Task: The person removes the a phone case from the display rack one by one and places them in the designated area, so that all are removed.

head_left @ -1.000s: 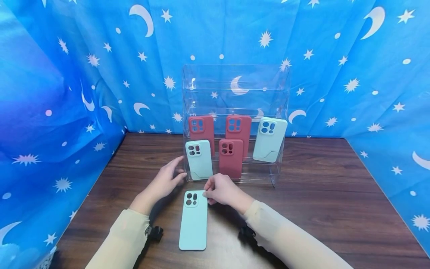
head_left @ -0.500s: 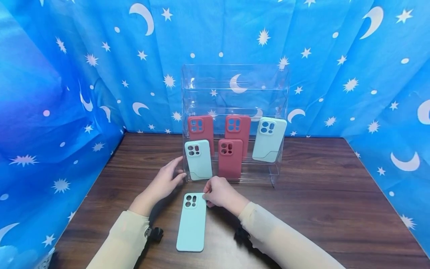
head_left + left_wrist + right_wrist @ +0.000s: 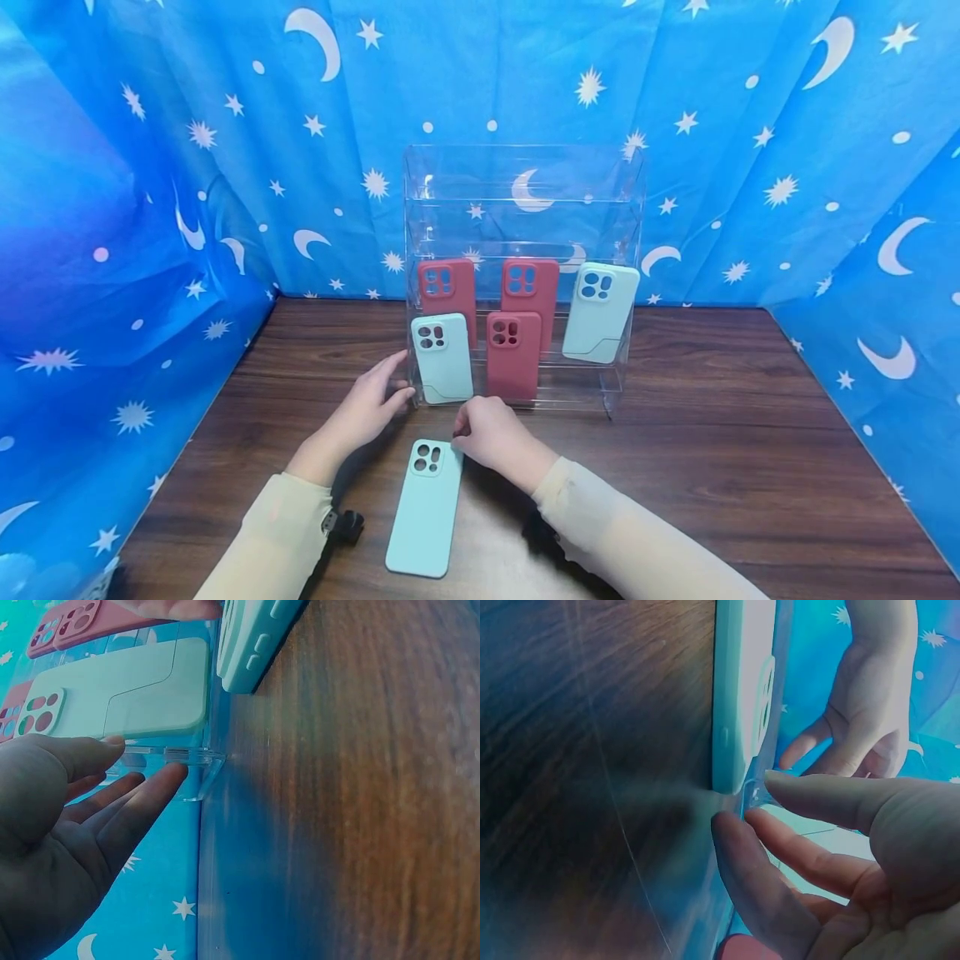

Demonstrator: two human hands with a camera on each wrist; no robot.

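Our right hand point(image 3: 487, 429) touches the top right corner of the flat mint-green silicone phone case point(image 3: 423, 508), which lies camera holes up on the dark wooden tabletop point(image 3: 712, 450) just in front of the clear acrylic tiered display rack point(image 3: 525, 200). From the head view we see the fingers bent down at that corner, without a firm grip. Our left hand point(image 3: 367, 404) rests with loose, spread fingers against the rack's lower left edge, beside a second mint case point(image 3: 442, 358) standing on the front tier. A dark red case point(image 3: 513, 354) stands next to it; two more red cases point(image 3: 450, 287) and another mint case point(image 3: 600, 312) stand on the tier behind. A blue cloth with white moons and stars point(image 3: 150, 167) hangs all around.

From the left wrist view, our left hand point(image 3: 67, 825) shows straight, parted fingers, their tips at the rack's clear bottom lip point(image 3: 191, 757), with the standing mint case point(image 3: 120, 694) just behind it.

From the right wrist view, our right hand point(image 3: 832, 855) has thumb and fingers apart, their tips at the end of the lying mint case point(image 3: 739, 690), seen edge-on; the left hand point(image 3: 866, 712) lies beyond.
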